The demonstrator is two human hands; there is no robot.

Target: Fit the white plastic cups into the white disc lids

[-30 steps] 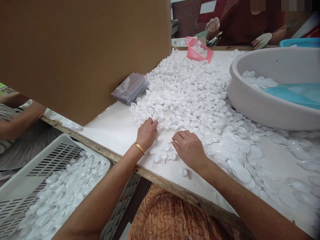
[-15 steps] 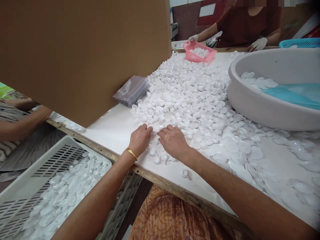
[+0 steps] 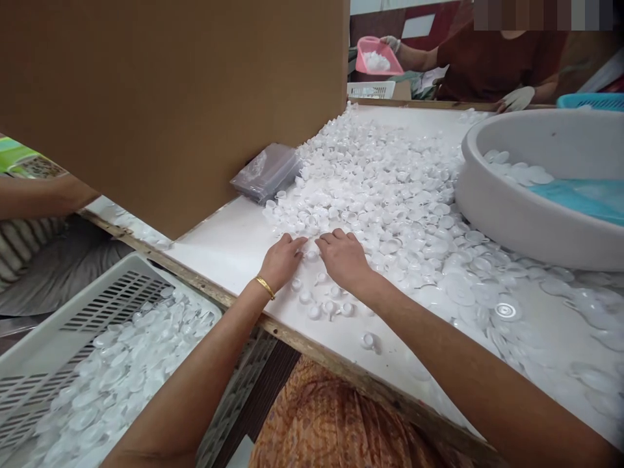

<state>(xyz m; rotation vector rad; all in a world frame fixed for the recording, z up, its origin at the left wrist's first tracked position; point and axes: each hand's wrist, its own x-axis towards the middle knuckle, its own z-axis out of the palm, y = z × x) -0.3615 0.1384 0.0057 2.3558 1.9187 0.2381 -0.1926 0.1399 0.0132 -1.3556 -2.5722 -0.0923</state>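
Observation:
A wide heap of small white plastic pieces (image 3: 380,188), like toy cups and saucers, covers much of the white table. My left hand (image 3: 284,261), with a gold bracelet (image 3: 265,286) on its wrist, is at the heap's near edge, fingers curled together. Opposite it, my right hand (image 3: 344,257) rests at the same edge with bent fingers. Little white cups lie between the hands; whether either hand holds one is hidden. Nearer me are several loose cups (image 3: 330,307), and one cup (image 3: 369,340) sits apart by the table edge.
A cardboard panel (image 3: 170,104) stands at left, beside a clear plastic packet (image 3: 267,171). A white crate (image 3: 141,266) holds more pieces below the table. At right stands a big grey basin (image 3: 526,227). Across the table, a gloved co-worker holds a pink scoop (image 3: 361,58); another person's arm (image 3: 43,195) shows at left.
More loose cups lie in front of my hands, which stay at the heap's edge. The co-worker's pink scoop has risen off the table toward the back left. The view has shifted slightly.

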